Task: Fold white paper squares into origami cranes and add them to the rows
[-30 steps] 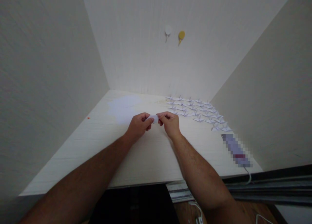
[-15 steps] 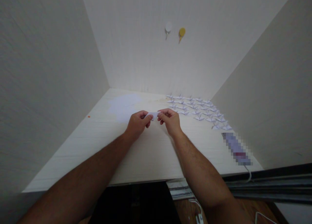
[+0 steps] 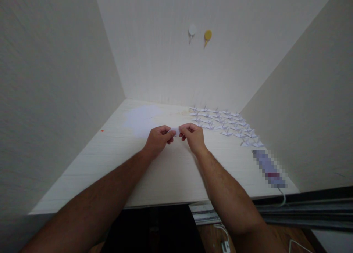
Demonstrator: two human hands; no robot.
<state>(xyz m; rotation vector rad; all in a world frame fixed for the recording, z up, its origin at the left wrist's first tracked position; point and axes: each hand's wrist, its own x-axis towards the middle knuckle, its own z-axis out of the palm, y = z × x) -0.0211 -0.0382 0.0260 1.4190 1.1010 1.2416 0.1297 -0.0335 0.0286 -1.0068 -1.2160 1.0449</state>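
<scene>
A small folded piece of white paper [image 3: 174,131] is held up between my two hands, above the middle of the white tabletop [image 3: 168,176]. My left hand [image 3: 160,139] pinches its left end, thumb on the near face. At the right end, the thumb and fingertips of my right hand [image 3: 192,136] are closed on it. The fingers cover much of the paper, so its exact folds cannot be made out. Beyond my right hand, several folded white paper cranes [image 3: 217,119] stand in rows. White paper sheets [image 3: 140,119] lie behind my left hand.
A blurred-out flat device [image 3: 268,168] with a white cable [image 3: 282,198] lies near the right edge. Walls enclose the table on the left, back and right. A white hook [image 3: 192,30] and a yellow hook [image 3: 207,35] are on the back wall. A small orange bit [image 3: 102,130] lies at left.
My left hand has shifted slightly right, closer to my right hand, and less of the paper shows between them. The whole view has moved a little. Both hands keep their pinch.
</scene>
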